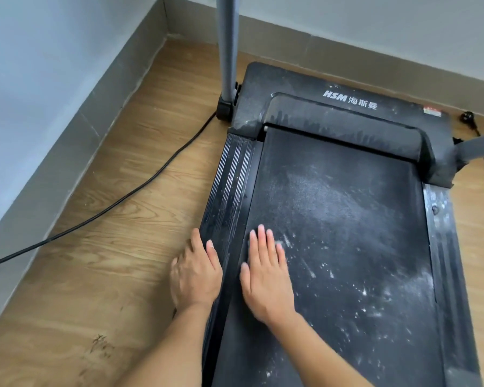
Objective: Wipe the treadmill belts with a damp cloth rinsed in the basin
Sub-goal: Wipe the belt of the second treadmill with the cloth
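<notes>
Black belt [347,219], speckled white, down the middle of the treadmill [333,107]. Flat on its left edge: right hand [263,277], fingers straight, holding nothing. Just beside, over the outer edge of the left rail [229,196]: left hand [196,275], fingers relaxed, nothing gripped. Beyond, wooden floor [109,275] with a black cable [129,195].

We see the treadmill belt [338,219] lying flat between two black side rails [232,191], running from the near edge of our view up to the motor cover [344,127] at the far end. It is black, with a fine grainy surface. A pale haze of dust spreads over its middle (thickest toward the far half), and brighter white specks and short streaks scatter across the near right part. The strip along its left edge looks darker and cleaner. It sits low over a wooden floor [123,191], slanting a little to the right as we look along it.
</notes>
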Action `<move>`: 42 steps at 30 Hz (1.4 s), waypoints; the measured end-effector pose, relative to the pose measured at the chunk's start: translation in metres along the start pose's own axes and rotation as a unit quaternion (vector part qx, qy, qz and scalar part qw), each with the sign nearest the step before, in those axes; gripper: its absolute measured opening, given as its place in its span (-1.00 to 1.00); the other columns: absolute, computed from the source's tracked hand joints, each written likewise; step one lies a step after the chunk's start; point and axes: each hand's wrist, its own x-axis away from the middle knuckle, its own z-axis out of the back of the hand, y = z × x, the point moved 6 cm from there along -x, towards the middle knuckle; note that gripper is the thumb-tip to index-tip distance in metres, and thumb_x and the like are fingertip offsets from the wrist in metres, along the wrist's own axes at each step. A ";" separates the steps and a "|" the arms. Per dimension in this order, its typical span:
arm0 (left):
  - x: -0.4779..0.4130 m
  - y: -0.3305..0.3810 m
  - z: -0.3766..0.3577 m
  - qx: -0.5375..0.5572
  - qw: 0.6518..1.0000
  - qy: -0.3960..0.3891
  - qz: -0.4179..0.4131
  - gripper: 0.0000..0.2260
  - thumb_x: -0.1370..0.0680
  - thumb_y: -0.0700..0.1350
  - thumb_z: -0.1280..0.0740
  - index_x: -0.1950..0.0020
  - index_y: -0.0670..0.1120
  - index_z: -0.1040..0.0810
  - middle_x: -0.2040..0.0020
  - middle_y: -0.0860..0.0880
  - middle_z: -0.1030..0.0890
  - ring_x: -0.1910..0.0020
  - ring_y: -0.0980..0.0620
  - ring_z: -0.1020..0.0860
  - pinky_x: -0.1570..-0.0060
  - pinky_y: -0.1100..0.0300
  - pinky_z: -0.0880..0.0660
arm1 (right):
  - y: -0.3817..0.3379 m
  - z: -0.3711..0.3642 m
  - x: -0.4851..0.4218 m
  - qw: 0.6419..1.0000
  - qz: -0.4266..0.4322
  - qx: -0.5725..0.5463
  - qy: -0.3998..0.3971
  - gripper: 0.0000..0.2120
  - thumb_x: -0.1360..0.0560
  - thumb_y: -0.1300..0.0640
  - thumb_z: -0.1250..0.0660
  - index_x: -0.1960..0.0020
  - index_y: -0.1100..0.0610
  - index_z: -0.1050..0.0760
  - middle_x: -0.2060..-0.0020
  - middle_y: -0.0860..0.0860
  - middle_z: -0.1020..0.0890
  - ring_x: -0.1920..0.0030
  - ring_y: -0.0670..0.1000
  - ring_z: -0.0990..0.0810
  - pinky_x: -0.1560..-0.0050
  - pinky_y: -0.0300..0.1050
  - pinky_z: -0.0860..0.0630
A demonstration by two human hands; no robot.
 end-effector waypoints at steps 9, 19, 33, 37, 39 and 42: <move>0.002 -0.002 0.000 0.005 1.000 0.005 -0.007 -0.61 -0.72 0.03 -0.15 -0.47 -0.16 -0.39 -0.06 -0.23 -0.69 0.06 -0.28 -0.67 -0.02 -0.13 -0.54 | 0.016 0.015 -0.050 0.997 -0.068 -0.032 0.009 -0.30 -0.65 -0.04 0.08 -0.71 0.20 0.12 -0.70 0.12 0.15 -0.69 0.10 0.22 -0.68 0.15 0.09; 0.001 -0.001 0.004 0.009 1.000 0.001 -0.005 -0.61 -0.72 0.04 -0.15 -0.46 -0.15 -0.39 -0.07 -0.21 -0.69 0.04 -0.25 -0.67 -0.01 -0.11 -0.54 | 0.013 0.005 -0.021 0.998 -0.067 -0.015 0.000 -0.31 -0.73 -0.21 0.10 -0.71 0.19 0.06 -0.70 0.13 0.08 -0.70 0.11 0.16 -0.66 0.16 0.02; 0.001 0.000 0.006 0.008 1.000 -0.007 -0.003 -0.61 -0.72 0.07 -0.11 -0.47 -0.11 -0.35 -0.06 -0.20 -0.68 0.07 -0.28 -0.66 0.02 -0.12 -0.55 | -0.007 -0.018 0.141 0.986 -0.066 -0.149 -0.043 -0.31 -0.54 0.11 -0.10 -0.67 0.15 -0.17 -0.70 0.10 -0.07 -0.69 0.05 0.06 -0.61 -0.04 0.05; 0.000 0.001 0.009 0.006 1.000 -0.014 -0.002 -0.60 -0.72 0.08 -0.10 -0.49 -0.11 -0.34 -0.08 -0.19 -0.68 0.04 -0.26 -0.66 0.00 -0.11 -0.54 | 0.004 -0.005 0.137 0.981 -0.067 -0.174 -0.060 -0.26 -0.44 0.31 -0.11 -0.62 0.04 -0.29 -0.68 0.00 -0.11 -0.67 -0.05 0.04 -0.65 -0.08 0.06; 0.000 0.001 0.009 0.005 1.000 -0.010 -0.001 -0.60 -0.72 0.07 -0.10 -0.49 -0.11 -0.34 -0.09 -0.20 -0.67 0.03 -0.27 -0.67 0.00 -0.11 -0.54 | 0.011 0.006 0.138 0.984 -0.069 -0.158 -0.035 -0.24 -0.33 0.42 -0.28 -0.50 0.02 -0.41 -0.46 -0.02 -0.42 -0.44 0.01 -0.32 -0.45 0.11 -0.41; 0.000 0.002 0.008 0.010 1.000 -0.008 -0.001 -0.59 -0.72 0.07 -0.10 -0.50 -0.11 -0.34 -0.11 -0.22 -0.68 0.03 -0.27 -0.67 -0.01 -0.11 -0.54 | 0.023 0.017 0.136 0.987 -0.083 -0.129 -0.044 -0.37 -0.22 0.33 -0.52 -0.19 -0.12 -0.50 -0.01 -0.16 -0.47 -0.05 -0.02 -0.41 -0.05 -0.02 -0.48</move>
